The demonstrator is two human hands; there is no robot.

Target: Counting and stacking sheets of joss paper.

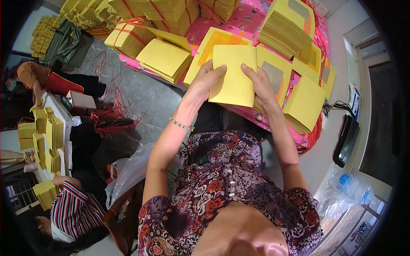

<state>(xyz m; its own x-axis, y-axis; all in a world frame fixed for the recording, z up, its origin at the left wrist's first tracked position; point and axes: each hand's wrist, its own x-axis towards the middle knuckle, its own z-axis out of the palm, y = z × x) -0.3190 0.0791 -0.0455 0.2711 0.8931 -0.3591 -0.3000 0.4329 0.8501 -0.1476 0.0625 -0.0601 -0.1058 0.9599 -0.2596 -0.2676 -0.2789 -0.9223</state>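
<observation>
In front of me a folded yellow paper sheet, or a thin stack of them (232, 81), is held upright between both hands; how many layers it has I cannot tell. My left hand (205, 81) grips its left edge, thumb pressed on the near face. At the right edge my right hand (261, 85) does the same. Behind it a yellow sheet with an orange-gold print (220, 38) lies on the pink patterned tablecloth (245, 17). A folded yellow stack (164, 59) sits to the left, and another yellow stack (304, 104) is at the right.
Tied yellow bundles (128, 36) and a tall stack (286, 27) crowd the table's far side. Red strings (113, 117) litter the grey floor. Two other people work at a left-hand table (66, 128). A water bottle (350, 185) lies at right.
</observation>
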